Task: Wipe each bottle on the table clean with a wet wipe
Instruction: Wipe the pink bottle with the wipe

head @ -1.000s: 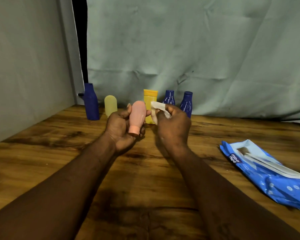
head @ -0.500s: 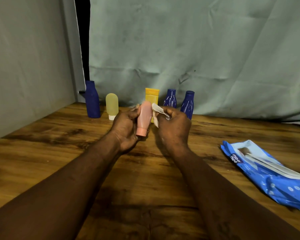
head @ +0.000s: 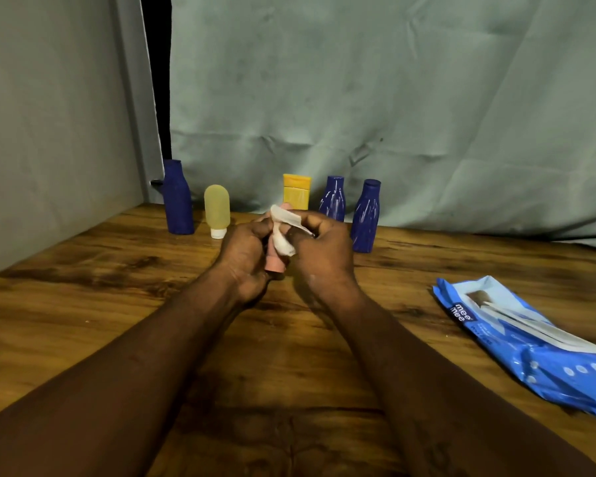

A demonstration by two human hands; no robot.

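The pink bottle (head: 274,262) is off the worktop (head: 117,304), held up between the two hands just in front of the row of other bottles, with its cap end pointing down and toward the person. The left hand (head: 243,253) has its fingers curled round the bottle's body. This grip seems meant to steady it and leave the other side bare for cleaning. The right hand (head: 324,247) pinches the wipe (head: 283,235) in curled fingers and presses it on the upper part of the bottle. The wipe folds over the top and hangs partway down the front, so only the cap end and a sliver of the top show. Holding the bottle in the air probably lets the wipe reach all round it, base included, which a standing bottle would not allow.

Five containers stand along the far edge of the worktop, close to the cloth (head: 358,98):
- the left blue bottle (head: 178,197)
- a pale yellow bottle (head: 216,208), upside down on its white cap
- a yellow tube (head: 296,192), partly behind the hands
- the middle blue bottle (head: 332,199)
- the right blue bottle (head: 367,216)

They are lined up upright and apart, likely so each can be picked out in turn. Nothing shows which of them are already wiped.

The blue pack (head: 530,342) of wipes lies flat to the right, well apart from the bottles. Its opening side faces up, on the side of the hand that does the wiping.
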